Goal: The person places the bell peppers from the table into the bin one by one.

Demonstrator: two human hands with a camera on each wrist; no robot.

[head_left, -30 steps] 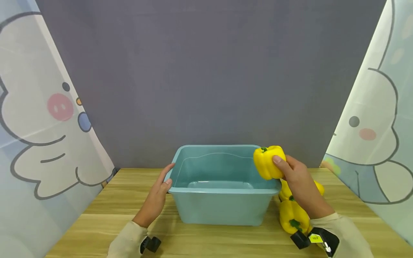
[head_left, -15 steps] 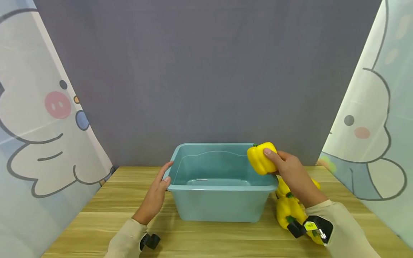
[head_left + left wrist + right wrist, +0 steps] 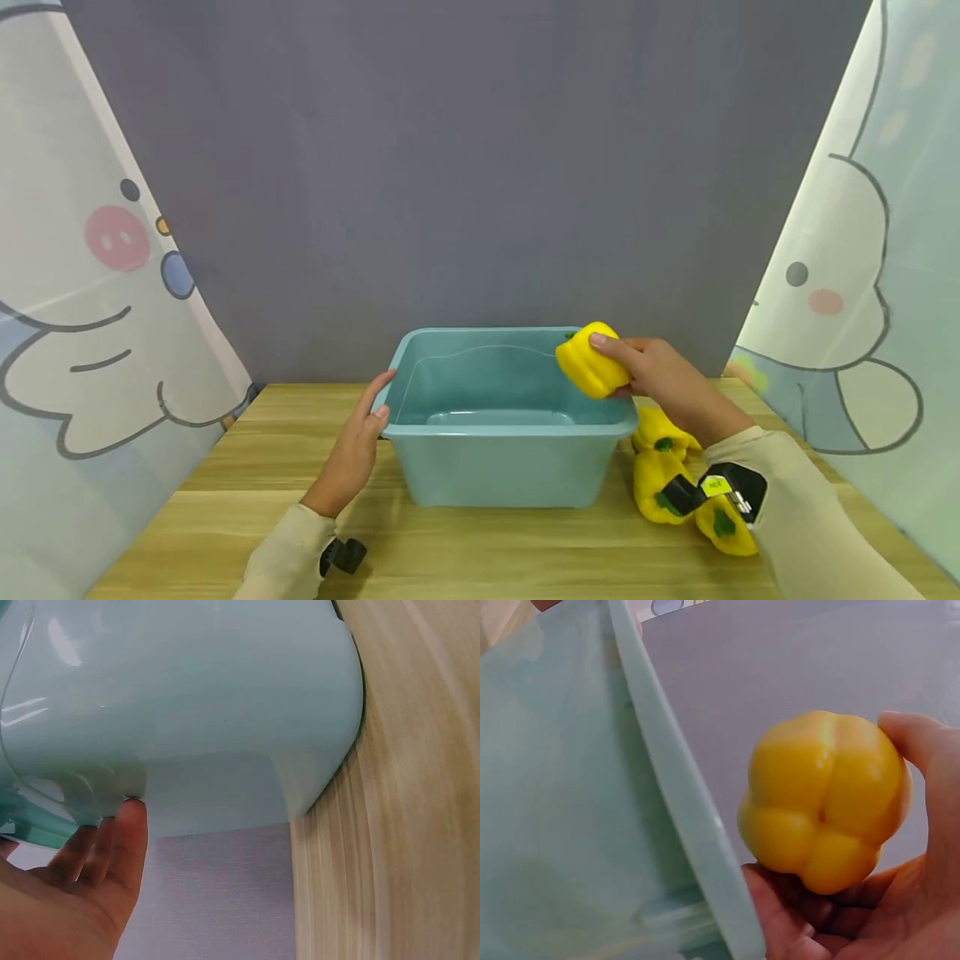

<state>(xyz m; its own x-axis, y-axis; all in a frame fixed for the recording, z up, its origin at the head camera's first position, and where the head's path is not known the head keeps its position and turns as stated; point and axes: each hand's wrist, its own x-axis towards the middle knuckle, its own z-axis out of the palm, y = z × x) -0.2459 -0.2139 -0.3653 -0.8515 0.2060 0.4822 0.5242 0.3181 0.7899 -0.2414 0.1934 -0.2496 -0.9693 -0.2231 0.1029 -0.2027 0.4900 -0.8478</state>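
My right hand [image 3: 663, 379] pinches a yellow bell pepper [image 3: 590, 362] above the right rim of a light blue-green plastic bin [image 3: 502, 468]. Seen from the right wrist, the pepper's lobed bottom [image 3: 821, 802] faces the camera, with the thumb on one side and fingers beneath. At the bin's left rim, my left hand [image 3: 351, 454] holds on near the front corner. Its fingers [image 3: 131, 836] touch the outer wall under the rim in the left wrist view; most of the thumb is out of sight there. The visible inside of the bin holds nothing.
Several yellow bell peppers [image 3: 656, 487] lie on the wooden table [image 3: 480, 554] right of the bin, partly behind the right wrist camera. A grey backdrop [image 3: 465, 167] rises behind the table, and cartoon-print curtains [image 3: 60, 267] flank both sides.
My right hand has moved left with the bell pepper, from the bin's right edge to farther over its opening. The left hand stays at the left rim. The view has shifted slightly.
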